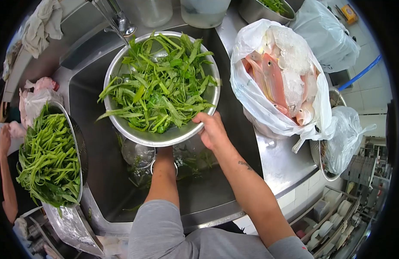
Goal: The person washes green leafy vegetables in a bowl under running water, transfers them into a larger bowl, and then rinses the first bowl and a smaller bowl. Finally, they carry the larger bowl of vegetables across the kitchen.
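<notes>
A wide steel bowl (218, 93) full of leafy green vegetables (158, 86) is held over the sink. Its right front rim is gripped by my right hand (213, 130), thumb on top near the leaves and the other fingers hidden by the rim. My left forearm (164, 183) reaches beneath the front of the bowl. The bowl hides my left hand, so its fingers do not show. Water and loose leaves (193, 159) lie in the sink below, beside a round shiny piece (138, 154) that I cannot make out.
A colander (81, 151) of cut green stems stands on the left ledge, near another person's arm (9, 181). The tap (122, 26) is behind the bowl. On the right counter sits a plastic bag (247, 93) of reddish fish and ice. Clear tubs (204, 11) line the back.
</notes>
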The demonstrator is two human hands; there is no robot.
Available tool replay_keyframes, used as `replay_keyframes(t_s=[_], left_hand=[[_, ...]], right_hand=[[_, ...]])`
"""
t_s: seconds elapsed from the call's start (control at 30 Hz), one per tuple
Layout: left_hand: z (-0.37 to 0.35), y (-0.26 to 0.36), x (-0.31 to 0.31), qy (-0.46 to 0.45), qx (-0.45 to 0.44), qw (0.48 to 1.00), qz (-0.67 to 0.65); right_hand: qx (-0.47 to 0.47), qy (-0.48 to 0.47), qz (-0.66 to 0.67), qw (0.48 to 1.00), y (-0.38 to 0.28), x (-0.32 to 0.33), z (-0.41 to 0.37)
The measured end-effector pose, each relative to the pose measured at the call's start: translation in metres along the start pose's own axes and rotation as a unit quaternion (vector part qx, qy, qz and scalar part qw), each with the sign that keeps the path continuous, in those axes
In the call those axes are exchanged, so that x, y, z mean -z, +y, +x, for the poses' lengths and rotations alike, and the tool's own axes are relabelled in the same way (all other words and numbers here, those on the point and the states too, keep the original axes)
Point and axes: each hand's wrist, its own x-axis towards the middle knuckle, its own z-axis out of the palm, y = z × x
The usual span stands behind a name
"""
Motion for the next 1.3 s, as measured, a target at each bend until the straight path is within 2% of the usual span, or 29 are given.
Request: replay_keyframes(t_s=[0.13,0.23,0.3,0.33,0.4,0.5,0.53,0.6,0.7,0.8,0.9,0.93,1.0,1.07,1.13,1.2,1.27,1.3], left_hand=[[0.003,-0.011,-0.008,0.006,-0.061,0.997,0.039],[0.006,-0.030,-0.032,0.042,-0.176,0.983,0.043],[-0.008,-0.023,-0.038,0.017,-0.221,0.975,-0.012],[-0.023,-0.017,-0.036,-0.016,-0.232,0.972,-0.040],[-0.050,0.050,0.008,-0.157,-0.197,0.963,-0.100],[-0.107,0.075,-0.004,-0.336,-0.218,0.916,0.011],[-0.122,0.100,0.019,-0.417,-0.206,0.882,0.075],[-0.155,0.100,0.022,-0.380,-0.347,0.844,0.152],[-0.170,0.072,0.032,-0.327,-0.398,0.838,0.182],[-0.156,0.062,0.030,-0.558,-0.223,0.775,0.198],[-0.149,0.062,0.022,-0.636,-0.217,0.693,0.262],[-0.151,0.057,0.026,-0.604,-0.182,0.752,0.191],[-0.164,0.080,0.095,-0.522,-0.106,0.845,0.044],[-0.155,0.130,0.178,-0.583,0.060,0.807,-0.070],[-0.147,0.156,0.243,-0.505,0.033,0.848,-0.157],[-0.136,0.187,0.306,-0.372,-0.118,0.905,-0.168],[-0.121,0.216,0.339,-0.134,-0.158,0.974,-0.091],[-0.104,0.223,0.336,-0.036,-0.184,0.977,-0.097]], right_hand=[[0.011,0.004,0.004,1.000,0.001,0.000,0.001],[0.009,0.001,0.000,1.000,0.001,0.001,-0.002],[-0.003,-0.005,-0.012,1.000,-0.001,0.002,0.002],[-0.003,-0.007,-0.013,1.000,0.001,0.003,0.002],[0.004,-0.010,-0.019,1.000,0.002,0.006,0.004],[0.006,-0.005,-0.015,1.000,0.002,0.011,0.002],[0.008,-0.011,-0.010,1.000,0.005,0.003,0.003],[0.009,-0.027,-0.015,0.999,0.002,-0.004,-0.001],[0.007,-0.013,-0.061,0.998,0.004,0.001,0.001],[0.028,-0.002,-0.046,0.999,0.008,-0.003,0.003],[0.040,-0.019,-0.033,0.998,0.005,-0.004,0.000],[0.042,-0.014,-0.040,0.998,0.005,-0.003,0.001],[0.044,0.000,-0.053,0.998,0.006,0.000,0.003],[0.048,0.014,-0.064,0.997,0.002,-0.001,0.003],[0.050,0.027,-0.075,0.996,0.003,0.000,0.003],[0.058,0.038,-0.093,0.993,0.006,0.006,0.012],[0.067,0.018,-0.086,0.994,0.009,0.010,0.016],[0.060,0.021,-0.088,0.994,0.007,0.008,0.014]])
